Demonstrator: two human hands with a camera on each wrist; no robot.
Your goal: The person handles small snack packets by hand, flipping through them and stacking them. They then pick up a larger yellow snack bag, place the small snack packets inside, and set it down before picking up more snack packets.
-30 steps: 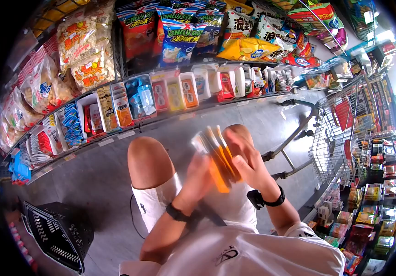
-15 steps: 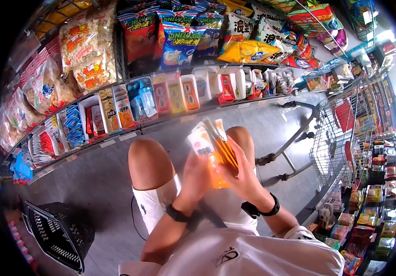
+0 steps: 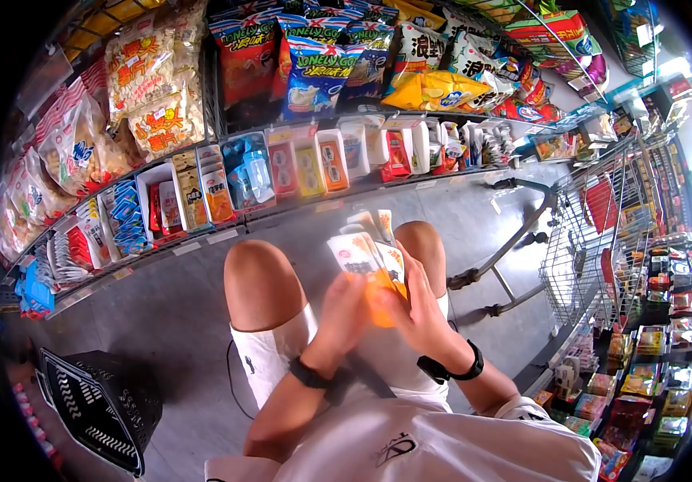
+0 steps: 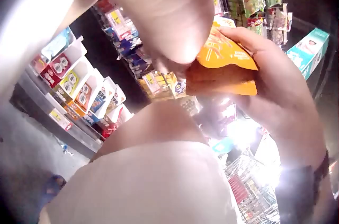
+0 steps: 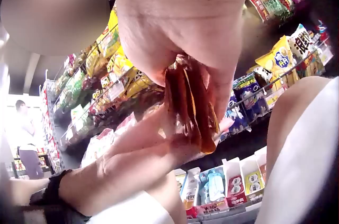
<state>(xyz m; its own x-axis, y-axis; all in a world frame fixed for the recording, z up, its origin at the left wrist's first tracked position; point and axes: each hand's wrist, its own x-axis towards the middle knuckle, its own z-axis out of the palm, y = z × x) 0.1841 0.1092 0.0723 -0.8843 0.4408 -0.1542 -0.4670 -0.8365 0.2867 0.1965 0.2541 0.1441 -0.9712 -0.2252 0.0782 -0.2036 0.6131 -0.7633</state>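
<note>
Between my hands is a stack of several orange-and-white snack packets [image 3: 362,261], fanned out at their white upper ends. My left hand [image 3: 340,313] holds the stack from the left side in the head view. On the other side, my right hand [image 3: 424,313] grips it, with the thumb across the orange lower part. In the left wrist view the orange packet [image 4: 228,54] bends between the two hands. The right wrist view has the brown-orange packets [image 5: 188,110] seen edge-on under the right hand [image 5: 180,17], with the left hand [image 5: 143,152] below.
A low shelf ahead carries boxes of small snacks [image 3: 216,193], including similar orange packets. Chip bags [image 3: 314,76] stand above it. A black basket [image 3: 93,410] is on the floor at left. A shopping cart [image 3: 587,233] stands at right. Another person [image 5: 29,139] is in the background.
The right hand's fingers, spread beside the packets a second ago, have closed in on them. The packets have turned so their white printed faces show, and the fan has shifted slightly.
</note>
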